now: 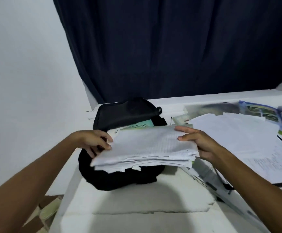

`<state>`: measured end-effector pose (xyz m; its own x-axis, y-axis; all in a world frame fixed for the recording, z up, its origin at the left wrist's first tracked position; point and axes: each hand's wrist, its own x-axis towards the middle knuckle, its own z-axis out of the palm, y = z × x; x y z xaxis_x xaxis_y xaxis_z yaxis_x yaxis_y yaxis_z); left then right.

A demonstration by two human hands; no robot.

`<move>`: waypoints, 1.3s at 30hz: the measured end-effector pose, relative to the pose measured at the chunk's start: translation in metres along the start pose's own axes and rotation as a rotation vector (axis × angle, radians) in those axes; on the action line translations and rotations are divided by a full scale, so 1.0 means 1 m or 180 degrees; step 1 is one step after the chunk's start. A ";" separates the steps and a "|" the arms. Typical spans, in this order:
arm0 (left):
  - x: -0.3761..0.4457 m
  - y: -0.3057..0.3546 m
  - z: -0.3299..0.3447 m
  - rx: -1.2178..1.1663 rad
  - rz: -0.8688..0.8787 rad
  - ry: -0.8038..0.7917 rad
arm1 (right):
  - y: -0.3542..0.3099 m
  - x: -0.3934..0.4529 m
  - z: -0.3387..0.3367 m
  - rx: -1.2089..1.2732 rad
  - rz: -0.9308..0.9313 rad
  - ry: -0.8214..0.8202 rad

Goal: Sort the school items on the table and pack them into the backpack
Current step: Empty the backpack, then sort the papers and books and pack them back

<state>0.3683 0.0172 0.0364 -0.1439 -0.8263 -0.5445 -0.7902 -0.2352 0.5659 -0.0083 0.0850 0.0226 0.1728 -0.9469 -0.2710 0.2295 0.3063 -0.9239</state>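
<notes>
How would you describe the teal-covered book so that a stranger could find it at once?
Start at the black fabric backpack lying open on the white table below the dark curtain. Inside its mouth, behind the thick stack of white paper both hands hold, a teal-covered book peeks out. It alone sits inside the bag.

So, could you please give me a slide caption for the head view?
Both hands hold a stack of papers over the open black backpack.

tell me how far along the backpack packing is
Done: a teal-covered book already sits in the open black backpack. In hand: left hand and right hand hold a paper stack over it. Left: loose papers and open magazines on the table.
</notes>
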 end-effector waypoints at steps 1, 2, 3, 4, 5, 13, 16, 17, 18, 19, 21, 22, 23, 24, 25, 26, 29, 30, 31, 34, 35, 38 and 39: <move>0.016 0.008 -0.004 0.0612 0.0212 0.0217 | 0.002 0.000 0.000 0.0046 -0.0008 0.0133; 0.032 0.017 -0.006 0.1088 0.0555 0.0547 | 0.004 -0.002 0.001 0.0105 -0.0017 0.0248; 0.045 0.026 -0.006 0.1383 0.0890 0.0857 | 0.005 -0.005 0.002 0.0178 -0.0030 0.0340; 0.058 0.034 -0.006 0.1553 0.1116 0.1037 | 0.006 -0.007 0.004 0.0264 -0.0060 0.0429; 0.070 0.042 -0.005 0.1715 0.1204 0.1080 | 0.007 -0.010 0.008 0.0323 -0.0105 0.0513; 0.141 0.038 -0.026 0.3144 0.1309 0.0966 | 0.024 -0.016 0.055 0.0780 -0.0284 0.1255; 0.147 0.040 -0.043 0.3212 0.1417 0.1083 | 0.037 -0.007 0.077 0.1039 -0.0397 0.1472; 0.148 0.044 -0.050 0.3117 0.1365 0.1076 | 0.041 -0.002 0.085 0.1127 -0.0429 0.1529; 0.148 0.049 -0.057 0.3027 0.1290 0.1067 | 0.045 0.004 0.093 0.1199 -0.0455 0.1590; 0.147 0.054 -0.064 0.2966 0.1201 0.1038 | 0.048 0.011 0.103 0.1255 -0.0473 0.1640; 0.144 0.065 -0.077 0.2945 0.1073 0.0979 | 0.058 0.031 0.121 0.1308 -0.0528 0.1723; 0.143 0.071 -0.081 0.2978 0.1040 0.0950 | 0.063 0.041 0.130 0.1311 -0.0552 0.1766; 0.140 0.077 -0.084 0.3035 0.1028 0.0935 | 0.067 0.048 0.139 0.1310 -0.0573 0.1798; 0.138 0.082 -0.087 0.3102 0.1036 0.0946 | 0.072 0.057 0.148 0.1289 -0.0587 0.1827; 0.136 0.086 -0.090 0.3172 0.1057 0.0973 | 0.075 0.062 0.156 0.1205 -0.0586 0.1845; 0.135 0.090 -0.093 0.3233 0.1078 0.1000 | 0.077 0.067 0.163 0.1081 -0.0574 0.1849; 0.129 0.096 -0.102 0.3404 0.1176 0.1010 | 0.076 0.083 0.181 0.0957 -0.0566 0.1769; 0.128 0.097 -0.105 0.3450 0.1221 0.0993 | 0.076 0.090 0.184 0.1044 -0.0579 0.1732; 0.127 0.097 -0.109 0.3483 0.1269 0.0981 | 0.073 0.098 0.188 0.1105 -0.0587 0.1726; 0.126 0.096 -0.117 0.3527 0.1362 0.0910 | 0.069 0.114 0.197 0.1190 -0.0569 0.1754; 0.126 0.096 -0.119 0.3536 0.1401 0.0885 | 0.069 0.118 0.200 0.1212 -0.0570 0.1757; 0.127 0.096 -0.123 0.3533 0.1541 0.0812 | 0.076 0.126 0.209 0.1357 -0.0543 0.1705; 0.127 0.095 -0.124 0.3534 0.1578 0.0802 | 0.079 0.127 0.211 0.1424 -0.0504 0.1679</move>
<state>0.3485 -0.1741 0.0980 -0.5495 -0.8065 -0.2182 -0.7773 0.5893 -0.2203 0.2338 0.0096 -0.0283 -0.3561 -0.8697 -0.3418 0.6044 0.0646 -0.7941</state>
